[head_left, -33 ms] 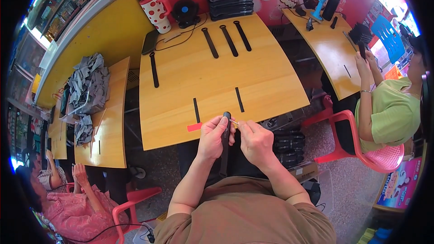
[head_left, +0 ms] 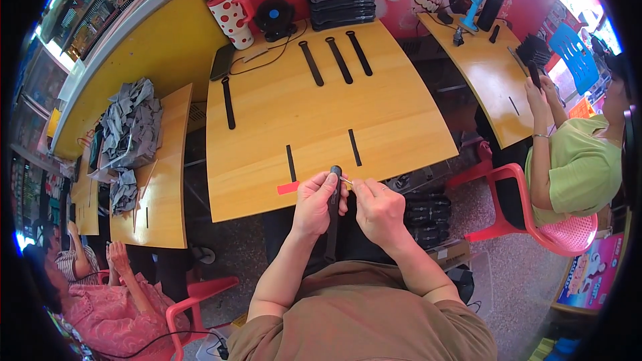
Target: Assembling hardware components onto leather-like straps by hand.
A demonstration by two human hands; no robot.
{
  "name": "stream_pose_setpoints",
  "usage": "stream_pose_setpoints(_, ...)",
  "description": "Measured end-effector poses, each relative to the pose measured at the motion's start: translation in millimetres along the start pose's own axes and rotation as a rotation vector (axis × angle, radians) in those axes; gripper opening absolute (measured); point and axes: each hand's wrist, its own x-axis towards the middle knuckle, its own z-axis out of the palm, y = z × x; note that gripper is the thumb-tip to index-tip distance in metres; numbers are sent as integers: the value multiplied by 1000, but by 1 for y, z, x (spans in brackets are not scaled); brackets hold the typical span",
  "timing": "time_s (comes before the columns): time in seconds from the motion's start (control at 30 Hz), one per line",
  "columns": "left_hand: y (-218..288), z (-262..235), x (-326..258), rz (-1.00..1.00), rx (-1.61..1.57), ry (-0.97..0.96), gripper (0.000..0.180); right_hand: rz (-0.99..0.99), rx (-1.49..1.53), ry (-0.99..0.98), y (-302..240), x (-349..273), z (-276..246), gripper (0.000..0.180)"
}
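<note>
At the table's near edge my left hand (head_left: 314, 202) is closed on a dark strap (head_left: 332, 237). The strap's rounded end sticks up above the thumb, and its tail hangs down toward my lap. My right hand (head_left: 379, 208) pinches a thin, light-coloured metal tool (head_left: 346, 180) whose tip meets the strap near its upper end; the tool's other end is hidden in the fingers. Further up the wooden table (head_left: 267, 127) lie several black straps with looped ends, one strap (head_left: 228, 103) at the left. Two short black strips (head_left: 354, 147) and a red strip (head_left: 287, 188) lie closer to me.
A stack of black folded items (head_left: 340, 8), a small black fan (head_left: 274, 17), a spotted mug (head_left: 231, 20) and a phone (head_left: 223, 62) stand or lie at the back. Grey pieces fill a basket (head_left: 130, 130) at left. Co-workers sit on both sides, near pink chairs (head_left: 506, 190).
</note>
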Motion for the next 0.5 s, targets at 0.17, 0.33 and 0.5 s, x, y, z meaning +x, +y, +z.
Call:
stream_pose_setpoints(0.17,-5,0,-1,29,25,17,24,-69,-92,-16,1,-5,2,29)
stream_pose_setpoints(0.33,-4,-1,-7,122,240,14,20,-212,-188,-7,10,-7,2,35)
stream_pose_setpoints(0.5,16,-4,-12,58,561,-62,19,-452,-258,-106,25,10,-13,31)
